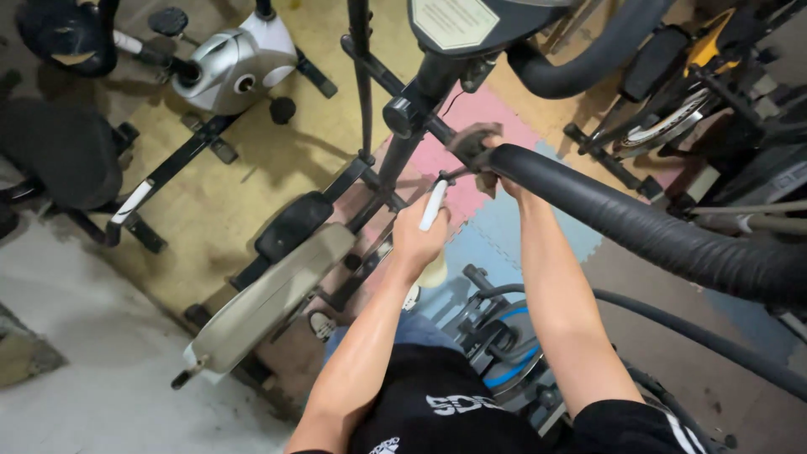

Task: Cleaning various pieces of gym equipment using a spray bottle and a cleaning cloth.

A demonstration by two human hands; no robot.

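My left hand [420, 235] grips a tool with a white handle [434, 205]; its dark metal end reaches up to a joint [458, 174] on the exercise machine. My right hand [496, 172] is partly hidden behind a thick black padded handlebar [639, 227] and holds the fitting at the bar's near end [472, 139]. Both hands meet at the black upright post [412, 126] below the machine's console [471, 21]. The machine's grey foot pedal [269, 303] lies below and to the left.
An exercise bike with a silver flywheel housing [231, 71] stands at the back left. More black machines [714, 92] crowd the right side. Pink and blue foam floor tiles [496, 223] lie underfoot. A bare concrete floor [92, 370] spreads at the lower left.
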